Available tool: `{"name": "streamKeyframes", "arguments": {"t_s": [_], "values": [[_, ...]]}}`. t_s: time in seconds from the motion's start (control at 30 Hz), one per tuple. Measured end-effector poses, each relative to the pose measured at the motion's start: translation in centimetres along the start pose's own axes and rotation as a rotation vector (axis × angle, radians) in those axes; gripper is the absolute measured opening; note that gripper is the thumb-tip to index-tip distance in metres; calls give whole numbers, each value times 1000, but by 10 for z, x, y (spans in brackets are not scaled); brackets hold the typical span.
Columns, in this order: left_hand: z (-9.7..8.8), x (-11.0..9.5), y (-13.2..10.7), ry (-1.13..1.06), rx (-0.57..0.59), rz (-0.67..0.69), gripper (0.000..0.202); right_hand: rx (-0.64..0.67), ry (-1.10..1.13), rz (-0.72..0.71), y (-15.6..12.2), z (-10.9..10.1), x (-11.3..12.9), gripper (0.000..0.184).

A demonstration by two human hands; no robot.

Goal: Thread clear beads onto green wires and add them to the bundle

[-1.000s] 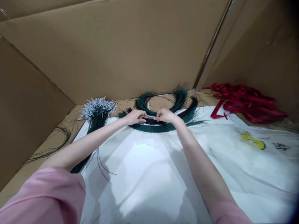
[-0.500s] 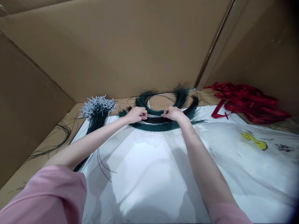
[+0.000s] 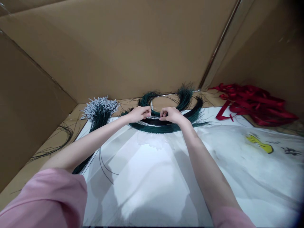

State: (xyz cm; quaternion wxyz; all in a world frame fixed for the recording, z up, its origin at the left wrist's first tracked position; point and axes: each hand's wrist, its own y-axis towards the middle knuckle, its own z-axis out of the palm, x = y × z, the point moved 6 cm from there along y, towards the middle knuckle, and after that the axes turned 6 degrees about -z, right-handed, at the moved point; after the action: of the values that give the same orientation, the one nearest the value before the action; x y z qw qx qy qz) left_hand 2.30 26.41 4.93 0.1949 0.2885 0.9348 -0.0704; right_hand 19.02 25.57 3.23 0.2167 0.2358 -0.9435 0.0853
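Observation:
Curved bundles of thin dark green wire and black wire lie at the far side of the white surface, with their cut ends fanning out. Over the left part of the bundles, my left hand is closed with fingertips pinched. Close by on the right, my right hand is also closed, thumb and fingers curled together above the black wire. Whatever is between the fingertips is too small to make out. Behind the hands, another green wire bundle bends into a ring shape.
On the left stands a bundle of green stems with whitish beaded tips; loose dark wires lie beside it. Crumpled red ribbon is at the back right. A clear plastic bag covers the right side. Cardboard walls enclose the surface.
My right hand has shifted slightly left and my hands are nearer to each other. Both stay closed above the wire bundles, which look unmoved.

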Motion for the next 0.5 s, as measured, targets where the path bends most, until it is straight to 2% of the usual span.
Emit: {"name": "streamKeyframes", "arguments": {"t_s": [0.1,0.23,0.5], "values": [[-5,-9,-3,-25,-13,24,17,-23,25,-36,0,-3,1,32],[-14,-16,-4,-18,-19,42,18,15,101,-117,2,1,1,29],[-33,-15,-10,72,52,81,23,65,217,-168,6,5,0,30]]}}
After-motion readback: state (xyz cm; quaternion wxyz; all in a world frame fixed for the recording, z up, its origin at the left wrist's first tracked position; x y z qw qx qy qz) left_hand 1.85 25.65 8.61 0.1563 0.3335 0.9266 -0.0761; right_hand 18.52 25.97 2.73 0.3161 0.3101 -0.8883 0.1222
